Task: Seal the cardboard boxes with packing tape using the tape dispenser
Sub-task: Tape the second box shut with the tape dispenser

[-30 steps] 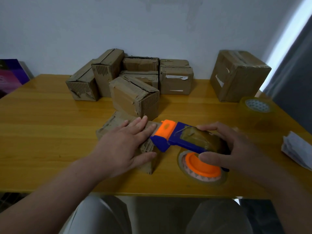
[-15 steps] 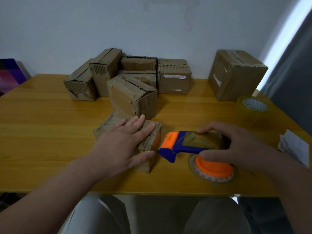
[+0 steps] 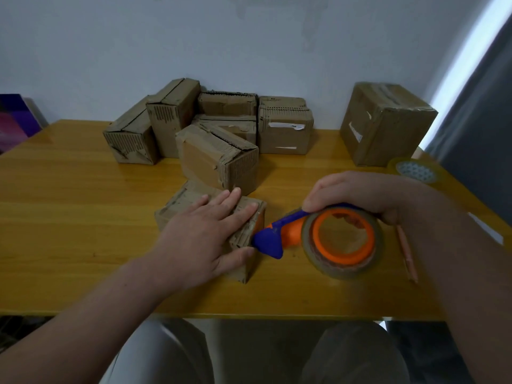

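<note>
A small flat cardboard box [image 3: 180,202] lies on the wooden table [image 3: 69,217] near its front edge. My left hand [image 3: 205,234] presses flat on the box top, fingers spread, thumb against the near right side. My right hand [image 3: 360,195] grips a blue and orange tape dispenser [image 3: 318,236] from above. The dispenser is tipped on its side, so the tape roll's open orange core faces me. Its blue nose touches the box's right side face.
A cluster of several cardboard boxes [image 3: 216,159] stands behind, against the wall. A larger box [image 3: 385,126] sits at the back right, with a spare tape roll [image 3: 415,171] near the right edge. A pencil [image 3: 406,253] and white paper [image 3: 484,228] lie at the right.
The dispenser has slid off the box top to the right, then tipped over and come down against the box's right side. My left hand has stayed on the box.
</note>
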